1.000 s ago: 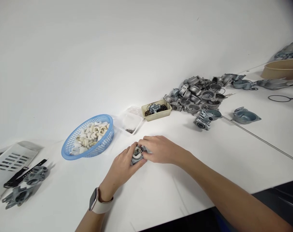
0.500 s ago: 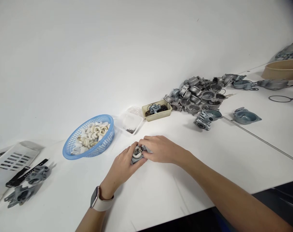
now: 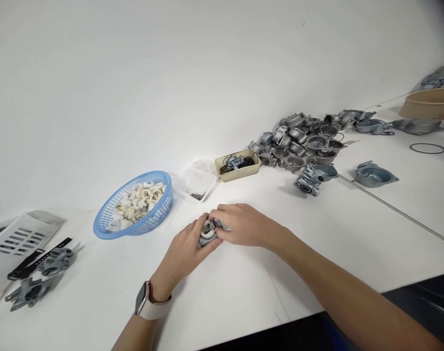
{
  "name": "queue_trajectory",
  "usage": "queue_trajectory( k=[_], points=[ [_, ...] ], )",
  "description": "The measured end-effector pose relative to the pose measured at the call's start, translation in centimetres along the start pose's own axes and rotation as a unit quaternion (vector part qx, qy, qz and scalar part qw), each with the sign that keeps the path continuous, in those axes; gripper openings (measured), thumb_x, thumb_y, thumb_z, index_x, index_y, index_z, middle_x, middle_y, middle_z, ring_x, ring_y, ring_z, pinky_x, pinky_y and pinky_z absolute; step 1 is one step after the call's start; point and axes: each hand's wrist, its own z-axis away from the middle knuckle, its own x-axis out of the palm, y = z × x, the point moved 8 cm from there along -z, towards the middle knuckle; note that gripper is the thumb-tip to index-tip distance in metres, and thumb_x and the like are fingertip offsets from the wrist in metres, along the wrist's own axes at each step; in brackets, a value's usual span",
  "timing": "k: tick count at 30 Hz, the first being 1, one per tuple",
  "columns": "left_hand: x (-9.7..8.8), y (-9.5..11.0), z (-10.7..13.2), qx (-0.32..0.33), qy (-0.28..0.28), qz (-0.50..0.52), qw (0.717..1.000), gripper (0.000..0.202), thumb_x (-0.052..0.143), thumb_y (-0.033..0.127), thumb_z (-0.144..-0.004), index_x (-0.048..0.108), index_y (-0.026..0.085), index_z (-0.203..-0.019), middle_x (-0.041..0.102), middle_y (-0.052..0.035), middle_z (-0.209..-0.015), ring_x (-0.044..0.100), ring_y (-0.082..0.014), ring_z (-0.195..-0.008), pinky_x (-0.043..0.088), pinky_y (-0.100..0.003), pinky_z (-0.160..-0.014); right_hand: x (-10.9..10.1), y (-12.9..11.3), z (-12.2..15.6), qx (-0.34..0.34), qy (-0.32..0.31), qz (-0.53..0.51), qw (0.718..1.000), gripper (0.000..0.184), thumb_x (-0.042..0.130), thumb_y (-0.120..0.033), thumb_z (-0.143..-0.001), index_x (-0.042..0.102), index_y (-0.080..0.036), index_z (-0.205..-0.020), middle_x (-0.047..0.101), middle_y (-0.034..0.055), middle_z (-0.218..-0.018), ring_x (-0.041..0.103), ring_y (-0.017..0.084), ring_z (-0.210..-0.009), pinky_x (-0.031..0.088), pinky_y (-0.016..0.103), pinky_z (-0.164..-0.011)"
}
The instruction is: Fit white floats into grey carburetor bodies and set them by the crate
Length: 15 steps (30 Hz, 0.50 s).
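Note:
Both of my hands meet over a small grey metal carburetor body (image 3: pixel 208 233) resting on the white table (image 3: pixel 266 282). My left hand (image 3: pixel 183 251), with a white watch on the wrist, wraps round its near left side. Fingers of my right hand (image 3: pixel 244 225) are curled and pressed on its top right side. Most of the part is hidden by my fingers. Closest to my hands are a blue basket (image 3: pixel 107 225) of white plastic pieces to the left and a clear tray (image 3: pixel 199 185) of tiny dark parts just behind.
A beige tray (image 3: pixel 240 171) of dark rings stands behind. A heap of grey metal castings (image 3: pixel 302 141) lies at the right rear, with a lone bowl-shaped casting (image 3: pixel 374 174) and a black ring (image 3: pixel 427 147) beyond. Two grey castings (image 3: pixel 39 278) lie at the left by a slotted plate (image 3: pixel 17 239).
Almost nothing: both hands stay on the metal part in the same place. The view has shifted slightly.

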Motion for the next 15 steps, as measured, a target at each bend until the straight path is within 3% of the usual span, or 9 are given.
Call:
queue_trajectory(
  k=[15],
  points=[
    [0.05,-0.04,0.17,0.014,0.016,-0.030,0.999,0.055,0.050,0.058,-0.095,0.041,0.028,-0.141,0.068,-0.0081,-0.112,0.068,-0.0280,-0.094,0.053,-0.036,-0.071,-0.03,-0.10,0.07,-0.009,0.012,0.008,1.000,0.009,0.049,-0.022,-0.090,0.057,-0.019,-0.092,0.060,0.0016,-0.083,0.050,0.014,-0.067,0.028,0.027,-0.061]
  ],
)
